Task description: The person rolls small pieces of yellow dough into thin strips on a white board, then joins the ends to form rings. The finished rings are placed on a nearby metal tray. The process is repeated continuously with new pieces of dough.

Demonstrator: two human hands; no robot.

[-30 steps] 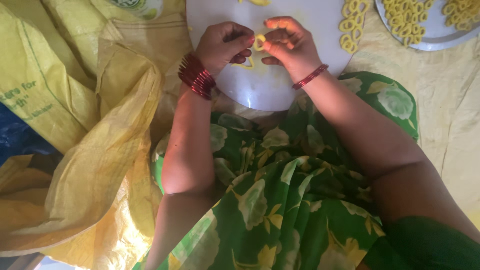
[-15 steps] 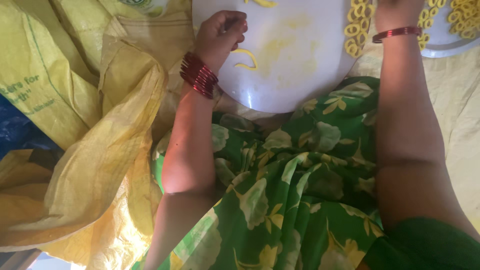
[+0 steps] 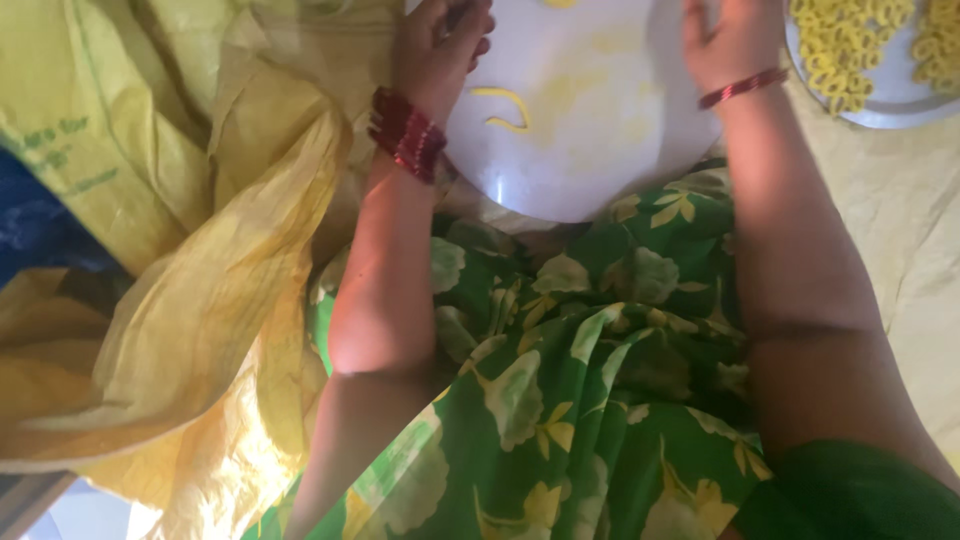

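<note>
**A:** Where are the hands right now?

**B:** The left hand (image 3: 440, 50) rests on the near-left rim of the round white plate (image 3: 600, 150), fingers curled over the edge; whether it truly grips the rim or only steadies it, I cannot tell. The right hand (image 3: 730, 40) lies on the plate's far-right side, its fingers cut off by the top of the view, so open or closed is not visible.

**B:** Just beside the left hand, toward the plate's middle, lie two thin yellow dough strips (image 3: 505, 105). Past the right hand sits a second plate (image 3: 880, 105) filled with yellow dough rings (image 3: 850, 50).

**A:** What could go wrong?

**B:** The white plate seems to rest partly on the lap, over the green flowered cloth (image 3: 580, 380), not on anything firm. If either hand presses its rim unevenly, I'd judge it could tip and slide the strips off toward the cloth.

**A:** Anything else?

**B:** The red bangles (image 3: 405, 135) on the left wrist hang close to the rim and might knock it. The loose yellow sack (image 3: 180, 300) lies just left of that arm and could catch an elbow.
</note>
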